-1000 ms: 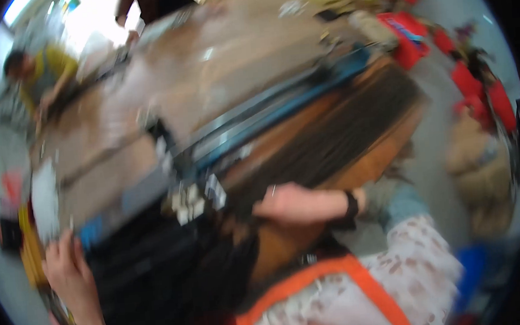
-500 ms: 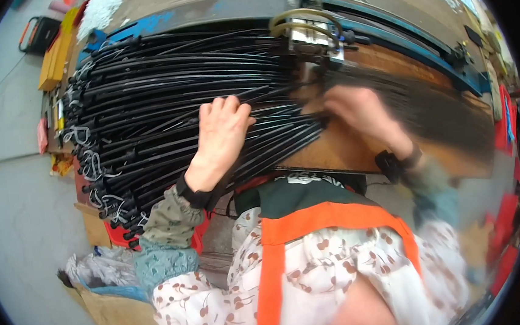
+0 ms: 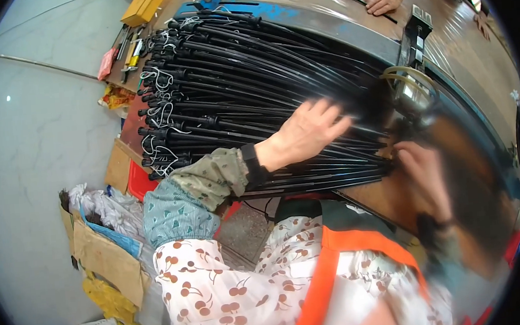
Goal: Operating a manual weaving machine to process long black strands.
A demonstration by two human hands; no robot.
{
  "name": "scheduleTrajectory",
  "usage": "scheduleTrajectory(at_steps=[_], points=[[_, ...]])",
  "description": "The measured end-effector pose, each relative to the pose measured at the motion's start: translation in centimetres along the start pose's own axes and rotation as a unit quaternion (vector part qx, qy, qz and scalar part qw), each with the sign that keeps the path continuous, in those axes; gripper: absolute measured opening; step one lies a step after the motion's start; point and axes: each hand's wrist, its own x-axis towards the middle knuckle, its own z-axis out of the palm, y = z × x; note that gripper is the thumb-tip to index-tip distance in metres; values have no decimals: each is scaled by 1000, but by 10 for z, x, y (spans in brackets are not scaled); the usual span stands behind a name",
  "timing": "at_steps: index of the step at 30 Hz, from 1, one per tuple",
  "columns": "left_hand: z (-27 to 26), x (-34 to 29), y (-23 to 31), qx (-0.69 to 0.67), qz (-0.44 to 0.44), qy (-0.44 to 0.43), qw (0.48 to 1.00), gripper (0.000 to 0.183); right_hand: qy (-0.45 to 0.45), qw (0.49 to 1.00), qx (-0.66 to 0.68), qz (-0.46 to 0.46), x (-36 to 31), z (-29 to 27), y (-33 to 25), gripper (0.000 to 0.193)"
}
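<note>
A thick spread of thin black rods, which look like folded umbrella frames, lies across the bench. Their dark handle ends carry white cord loops on the left. My left hand is over the middle of the rods, fingers apart and slightly bent; I see nothing gripped in it. By the rods' right ends is my right hand, its fingers pinched together. Blur hides what is between them. Just beyond it stands a small metal machine head with a yellowish hose, close to the rod tips.
A blue metal rail runs along the far side of the rods. Beyond it, another person's hand rests on the plastic-covered table. Tools and a yellow box lie at the far left. Cardboard and bags stand on the floor at left.
The view has swung, so the bench sits slanted and another person's hand shows. My left hand's fingers have spread from a curl on the rods. My right hand stays near the rod ends.
</note>
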Motion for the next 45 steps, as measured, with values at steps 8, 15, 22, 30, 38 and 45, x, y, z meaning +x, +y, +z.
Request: scheduleTrajectory(at_steps=[8, 15, 22, 30, 38, 45], points=[[13, 40, 15, -84, 35, -69, 994, 59, 87, 996, 32, -12, -6, 3, 24, 21], [-24, 63, 39, -90, 70, -123, 986, 61, 224, 972, 21, -65, -40, 19, 26, 22], [-58, 92, 50, -87, 192, -83, 974, 24, 236, 888, -201, -341, -47, -7, 35, 43], [-58, 183, 42, -30, 219, -93, 971, 30, 356, 895, -51, -264, -54, -65, 71, 53], [-26, 263, 63, -27, 272, -44, 961, 31, 321, 946, 3, -44, -92, -114, 60, 62], [-7, 304, 96, -41, 322, -42, 945, 32, 378, 918, -118, -29, -121, -142, 94, 53]])
